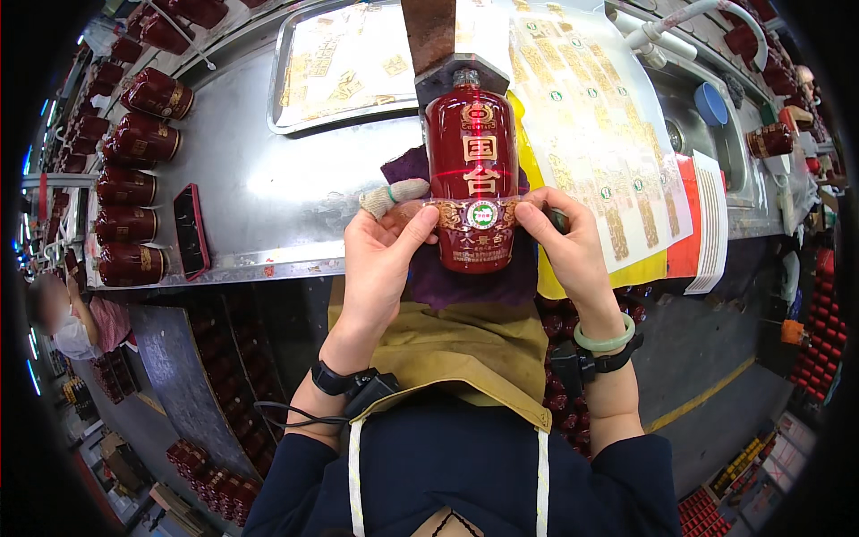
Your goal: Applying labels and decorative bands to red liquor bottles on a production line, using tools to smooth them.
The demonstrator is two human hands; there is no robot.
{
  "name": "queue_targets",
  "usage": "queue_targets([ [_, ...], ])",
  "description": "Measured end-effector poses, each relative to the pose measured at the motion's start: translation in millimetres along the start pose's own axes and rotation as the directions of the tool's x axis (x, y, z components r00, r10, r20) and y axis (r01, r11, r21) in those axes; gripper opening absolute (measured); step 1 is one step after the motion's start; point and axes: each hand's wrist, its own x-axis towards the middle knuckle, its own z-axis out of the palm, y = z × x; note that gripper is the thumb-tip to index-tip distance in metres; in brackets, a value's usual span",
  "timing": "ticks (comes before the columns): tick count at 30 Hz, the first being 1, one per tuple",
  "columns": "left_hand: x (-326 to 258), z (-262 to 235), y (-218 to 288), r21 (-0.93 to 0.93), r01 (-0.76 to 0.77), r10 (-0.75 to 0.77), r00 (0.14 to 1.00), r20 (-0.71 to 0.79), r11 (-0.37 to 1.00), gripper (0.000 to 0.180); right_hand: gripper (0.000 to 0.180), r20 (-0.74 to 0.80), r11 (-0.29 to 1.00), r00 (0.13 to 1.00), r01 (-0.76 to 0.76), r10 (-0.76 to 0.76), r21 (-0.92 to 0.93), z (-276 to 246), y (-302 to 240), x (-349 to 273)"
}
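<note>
A dark red glass bottle (472, 148) with gold lettering lies on a purple cloth (419, 277), its neck pointing away from me and meeting a metal bracket (438, 73). Across its lower part runs a clear strip decal (482, 214) with gold ornament and a round green-and-white emblem. My left hand (385, 242) is closed at the strip's left end, thumb on top, with a fabric cover on one finger. The strip's right end is pinched in my right hand (565, 237). Whether the whole strip touches the glass I cannot tell. A thin red light line crosses the bottle.
Decal sheets (595, 116) lie to the right on yellow and red sheets. Behind left is a metal tray (279, 85) with gold decals. A red-edged phone (191, 231) and several red bottles (143, 139) stand left. A sink with a blue bowl (710, 104) is far right.
</note>
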Motion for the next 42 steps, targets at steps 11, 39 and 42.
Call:
queue_targets([
  [11, 0.3, 2.0, 1.0, -0.013, -0.012, 0.012, 1.000, -0.019, 1.000, 0.036, 0.021, -0.007, 1.000, 1.000, -0.011, 0.011, -0.019, -0.7, 0.9, 0.4],
  [39, 6.6, -0.9, -16.7, 0.184, -0.141, 0.168, 0.976, -0.137, 0.973, 0.040, 0.029, -0.176, 0.981, 0.969, 0.152, -0.172, -0.122, -15.6, -27.0, -16.5],
  [42, 1.3, -2.7, -16.3, 0.542, -0.185, 0.317, 0.935, -0.161, 0.820, 0.053, 0.074, 0.042, 0.795, 0.911, 0.380, -0.410, -0.474, -6.2, -32.3, -13.1],
])
